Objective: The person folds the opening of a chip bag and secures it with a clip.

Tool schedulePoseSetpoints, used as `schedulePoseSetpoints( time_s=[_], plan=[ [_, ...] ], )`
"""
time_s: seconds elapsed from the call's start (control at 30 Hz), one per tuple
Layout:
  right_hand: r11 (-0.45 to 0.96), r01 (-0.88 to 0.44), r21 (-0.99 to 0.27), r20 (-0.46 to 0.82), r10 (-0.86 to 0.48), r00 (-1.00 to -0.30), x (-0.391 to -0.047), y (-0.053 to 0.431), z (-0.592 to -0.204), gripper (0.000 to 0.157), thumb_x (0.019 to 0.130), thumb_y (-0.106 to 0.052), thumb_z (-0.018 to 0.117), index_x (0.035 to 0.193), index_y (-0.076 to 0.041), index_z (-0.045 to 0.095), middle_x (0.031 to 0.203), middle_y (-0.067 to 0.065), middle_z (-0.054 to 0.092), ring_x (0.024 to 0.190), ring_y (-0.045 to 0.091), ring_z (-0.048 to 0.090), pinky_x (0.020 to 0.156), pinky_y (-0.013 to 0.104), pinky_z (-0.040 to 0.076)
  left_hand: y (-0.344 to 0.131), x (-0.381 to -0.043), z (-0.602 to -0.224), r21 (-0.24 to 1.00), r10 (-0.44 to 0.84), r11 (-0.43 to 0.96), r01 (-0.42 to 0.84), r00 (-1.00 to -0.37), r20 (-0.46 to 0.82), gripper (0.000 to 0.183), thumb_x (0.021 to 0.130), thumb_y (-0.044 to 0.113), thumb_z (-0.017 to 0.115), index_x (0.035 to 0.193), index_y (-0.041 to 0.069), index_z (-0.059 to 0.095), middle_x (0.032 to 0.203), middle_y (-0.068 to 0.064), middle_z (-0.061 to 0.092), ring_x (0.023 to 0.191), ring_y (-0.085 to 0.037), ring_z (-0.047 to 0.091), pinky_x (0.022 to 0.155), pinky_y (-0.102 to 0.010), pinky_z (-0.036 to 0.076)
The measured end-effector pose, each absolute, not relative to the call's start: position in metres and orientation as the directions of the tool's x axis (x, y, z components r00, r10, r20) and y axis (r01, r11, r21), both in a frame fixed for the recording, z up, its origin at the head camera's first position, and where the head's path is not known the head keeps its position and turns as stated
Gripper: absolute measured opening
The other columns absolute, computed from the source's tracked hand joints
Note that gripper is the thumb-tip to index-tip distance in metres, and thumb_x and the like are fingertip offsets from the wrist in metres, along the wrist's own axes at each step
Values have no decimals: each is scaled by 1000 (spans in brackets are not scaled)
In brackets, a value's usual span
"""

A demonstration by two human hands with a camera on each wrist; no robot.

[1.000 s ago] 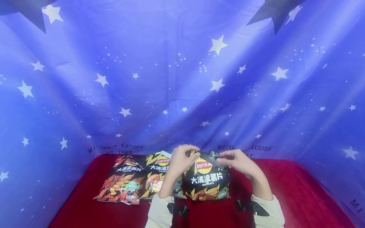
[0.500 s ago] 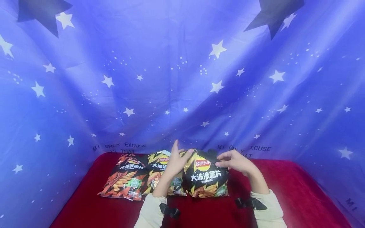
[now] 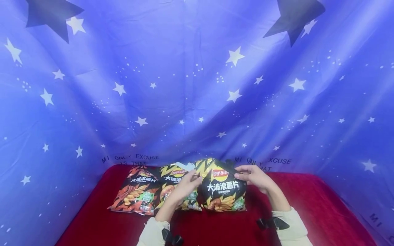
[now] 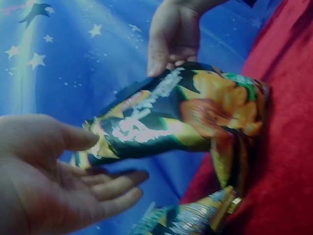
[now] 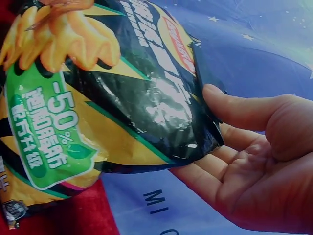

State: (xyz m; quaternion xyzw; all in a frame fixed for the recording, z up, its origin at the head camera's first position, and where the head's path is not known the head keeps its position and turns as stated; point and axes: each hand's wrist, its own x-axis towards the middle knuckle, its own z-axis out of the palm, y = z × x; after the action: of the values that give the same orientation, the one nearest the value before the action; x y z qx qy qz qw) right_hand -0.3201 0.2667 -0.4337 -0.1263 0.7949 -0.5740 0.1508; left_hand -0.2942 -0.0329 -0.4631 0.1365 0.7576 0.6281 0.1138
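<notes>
A black and yellow bag of chips (image 3: 223, 189) stands tilted up at the right end of a row of bags. My left hand (image 3: 186, 184) pinches its upper left edge, thumb in front; in the left wrist view the other fingers stretch out below the bag (image 4: 161, 117). At the upper right, my right hand (image 3: 253, 177) holds the bag's folded top, thumb in front and fingers behind, as the right wrist view shows. A black clip (image 4: 129, 92) lies along that top edge, partly hidden behind the bag.
Beside it on the red cloth (image 3: 311, 205) lies another black and yellow chip bag (image 3: 167, 188) with a white clip (image 3: 186, 166) at its top. An orange and black chip bag (image 3: 135, 193) is farther left. A blue star-patterned curtain (image 3: 197, 85) surrounds the table.
My left hand let go of the top by the black clip, swung left with fingers spread, then came down to the bag's left edge. The clip has tipped back; my right hand stays at the upper right.
</notes>
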Motion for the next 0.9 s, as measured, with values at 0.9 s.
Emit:
schedulePoseSetpoints(
  time_s=[0.9],
  plan=[
    [330, -116, -937, 115, -23, -993, -301, 253, -433, 39, 94, 0, 67, 131, 11, 59, 127, 29, 66, 101, 17, 70, 84, 21, 58, -16, -288, -479, 944, 485, 235, 233, -870, 93, 105, 99, 27, 66, 160, 6, -17, 167, -32, -4, 148, -51, 30, 105, -52, 51]
  ],
)
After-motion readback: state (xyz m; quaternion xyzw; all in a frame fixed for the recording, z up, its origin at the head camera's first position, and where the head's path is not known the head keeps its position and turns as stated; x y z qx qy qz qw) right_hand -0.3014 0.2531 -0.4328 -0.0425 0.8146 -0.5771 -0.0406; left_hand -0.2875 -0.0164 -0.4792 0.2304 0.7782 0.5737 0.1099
